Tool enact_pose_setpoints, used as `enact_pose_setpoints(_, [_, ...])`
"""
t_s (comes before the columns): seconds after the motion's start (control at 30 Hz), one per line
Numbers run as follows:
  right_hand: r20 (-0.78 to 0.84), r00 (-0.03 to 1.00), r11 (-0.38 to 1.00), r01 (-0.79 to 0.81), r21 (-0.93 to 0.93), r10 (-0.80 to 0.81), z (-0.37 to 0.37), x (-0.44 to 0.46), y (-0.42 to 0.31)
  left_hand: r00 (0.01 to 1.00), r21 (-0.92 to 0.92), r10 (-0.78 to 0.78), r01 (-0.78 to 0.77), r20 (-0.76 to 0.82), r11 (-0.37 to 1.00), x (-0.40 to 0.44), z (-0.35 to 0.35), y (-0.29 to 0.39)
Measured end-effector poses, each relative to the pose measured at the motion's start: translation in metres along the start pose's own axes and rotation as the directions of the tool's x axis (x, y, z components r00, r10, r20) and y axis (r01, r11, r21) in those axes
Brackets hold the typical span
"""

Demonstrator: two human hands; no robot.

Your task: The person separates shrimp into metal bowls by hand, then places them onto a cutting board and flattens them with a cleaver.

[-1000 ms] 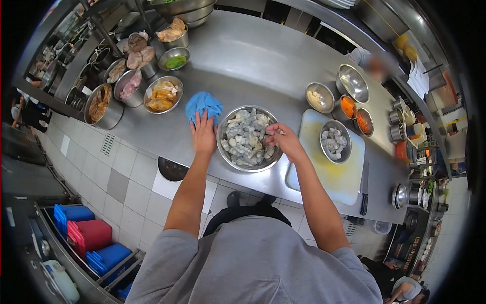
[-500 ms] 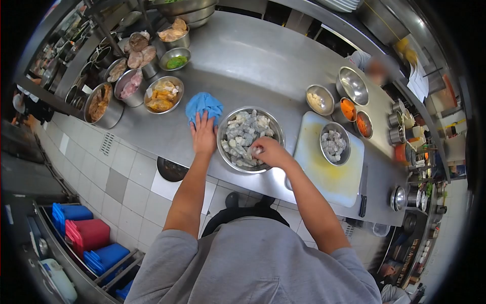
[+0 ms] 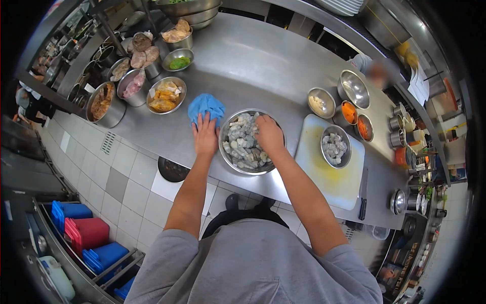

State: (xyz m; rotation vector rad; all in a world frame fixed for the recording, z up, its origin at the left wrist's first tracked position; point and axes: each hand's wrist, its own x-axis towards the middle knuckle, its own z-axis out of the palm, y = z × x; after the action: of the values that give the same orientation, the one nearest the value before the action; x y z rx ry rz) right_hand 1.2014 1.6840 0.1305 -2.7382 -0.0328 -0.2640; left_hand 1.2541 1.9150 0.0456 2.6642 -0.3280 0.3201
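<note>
My left hand lies flat with its fingers spread, fingertips at the lower edge of a blue cloth on the steel counter. Just right of it stands a large steel bowl full of grey, raw-looking shrimp. My right hand reaches into this bowl at its upper right, fingers bent down among the shrimp; the fingertips are hidden. A smaller bowl of shrimp rests on a white cutting board with yellow stains.
Bowls and pots of meat crowd the counter's left end. Bowls with orange food and an empty steel bowl stand at the right. A knife lies beside the board. Another person is across the counter.
My right hand has moved from the bowl's right side to its lower part, then up to its upper right. My left hand has stayed by the cloth.
</note>
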Motion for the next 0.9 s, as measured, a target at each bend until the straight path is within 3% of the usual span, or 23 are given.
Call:
enact_pose_setpoints(0.07, [0.010,1.000,1.000,0.011,-0.024,-0.011,-0.001,-0.008,-0.003,1.000,-0.005,0.001,-0.001,-0.004,1.000,-0.002,0.002,0.000])
enact_pose_setpoints(0.13, [0.164,0.985,0.999,0.045,0.013,-0.047,-0.008,-0.019,-0.004,1.000,-0.021,-0.005,0.005,-0.007,1.000,-0.001,0.003,0.000])
enact_pose_setpoints(0.17, [0.163,0.986,0.999,0.045,0.010,-0.046,-0.014,-0.025,-0.004,1.000,-0.024,-0.004,0.004,-0.008,1.000,0.000,0.003,0.000])
enact_pose_setpoints(0.23, [0.347,0.935,0.853,-0.243,0.462,0.078,-0.027,-0.039,0.000,1.000,-0.021,-0.001,0.001,-0.018,1.000,-0.001,0.004,-0.001])
enact_pose_setpoints(0.27, [0.350,0.933,0.852,-0.250,0.459,0.085,-0.037,-0.047,0.001,1.000,-0.025,0.000,0.000,-0.012,1.000,-0.003,0.004,-0.001])
enact_pose_setpoints(0.3, [0.481,0.866,0.520,-0.477,0.709,0.139,-0.048,-0.054,0.003,1.000,-0.014,0.001,-0.001,-0.010,1.000,-0.004,0.004,-0.001])
enact_pose_setpoints(0.33, [0.606,0.786,0.075,-0.616,0.784,0.122,-0.057,-0.061,0.007,1.000,-0.004,0.005,-0.005,-0.011,1.000,-0.001,0.003,0.000])
enact_pose_setpoints(0.37, [0.593,0.800,-0.046,-0.592,0.805,0.089,-0.059,-0.069,0.015,1.000,-0.012,0.017,-0.017,-0.006,1.000,0.000,0.002,0.001])
enact_pose_setpoints(0.4, [0.588,0.802,-0.049,-0.586,0.809,0.106,-0.059,-0.076,0.020,1.000,-0.013,0.006,-0.005,0.009,1.000,-0.001,0.000,0.002])
enact_pose_setpoints(0.47, [0.478,0.878,-0.445,-0.412,0.795,0.041,-0.060,-0.088,0.030,0.999,-0.027,0.014,-0.013,0.032,1.000,-0.001,-0.002,0.003])
enact_pose_setpoints(0.5, [0.395,0.918,-0.488,-0.358,0.796,-0.028,-0.061,-0.093,0.036,0.999,-0.012,0.009,-0.008,0.042,1.000,0.000,-0.003,0.003])
enact_pose_setpoints(0.6, [0.313,0.949,-0.564,-0.273,0.779,-0.028,-0.069,-0.111,0.055,0.998,0.008,0.023,-0.023,0.056,1.000,0.000,0.001,-0.001])
enact_pose_setpoints(0.73, [0.359,0.917,-0.505,-0.229,0.832,0.176,-0.089,-0.129,0.091,0.998,0.039,0.026,-0.029,0.065,0.999,-0.001,0.004,-0.003])
enact_pose_setpoints(0.77, [0.350,0.863,-0.379,-0.206,0.902,0.363,-0.112,-0.128,0.084,0.997,0.033,0.031,-0.033,0.068,0.999,-0.001,0.006,0.000])
enact_pose_setpoints(0.83, [0.243,0.769,-0.113,-0.219,0.969,0.592,-0.141,-0.122,0.096,0.998,0.049,0.026,-0.029,0.058,0.998,-0.002,0.005,-0.004])
enact_pose_setpoints(0.9, [-0.026,0.749,0.357,-0.284,0.890,0.662,-0.151,-0.118,0.126,0.998,0.071,0.018,-0.023,0.068,0.997,-0.001,0.004,-0.005])
